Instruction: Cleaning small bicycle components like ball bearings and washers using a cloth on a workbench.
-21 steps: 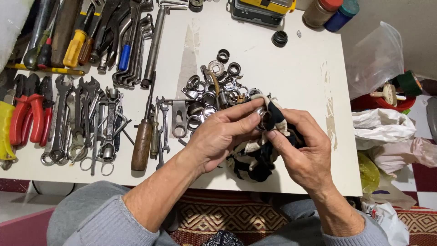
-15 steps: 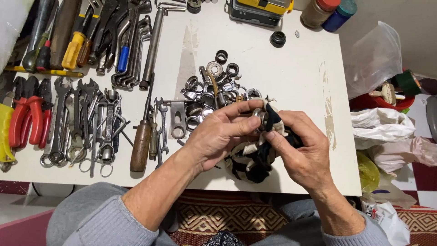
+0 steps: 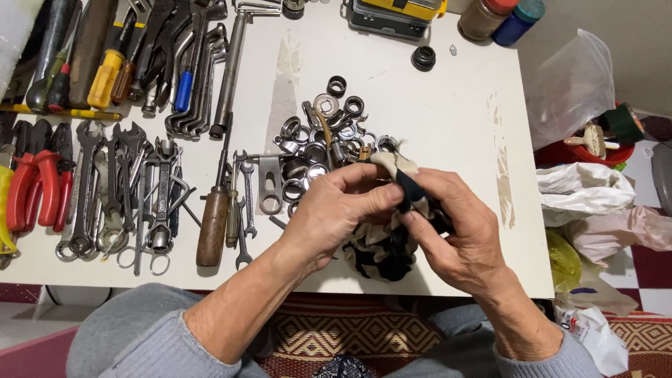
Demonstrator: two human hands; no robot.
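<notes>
White worktop point(image 3: 434, 133), rectangular, carrying tools across its left half and centre. Spanners and wrenches point(image 3: 119, 196), laid in a rough row at the left, long axes running toward and away from the person. Red-handled pliers point(image 3: 31, 185) at the far left edge. Wooden-handled screwdriver point(image 3: 212, 224), handle toward the person, shaft pointing away. Heap of metal sockets and rings point(image 3: 318, 150) at the worktop's centre, just beyond the hands. Black-and-cream cloth point(image 3: 385, 245), bunched above the near edge of the worktop; its long axis runs from the lower bulk up and away from the person, the upper end pointing toward the socket heap. Left hand point(image 3: 336, 213), closed on the cloth, thumb and fingers pinching its upper part. Right hand point(image 3: 458, 234), likewise closed on the cloth from the other side, fingertips meeting those of the left. Whatever small item the cloth wraps is hidden. Against the frames a half-second earlier: both hands keep the same grip and place; the cloth's upper end sits slightly differently between the fingers; nothing else on the worktop has shifted.
</notes>
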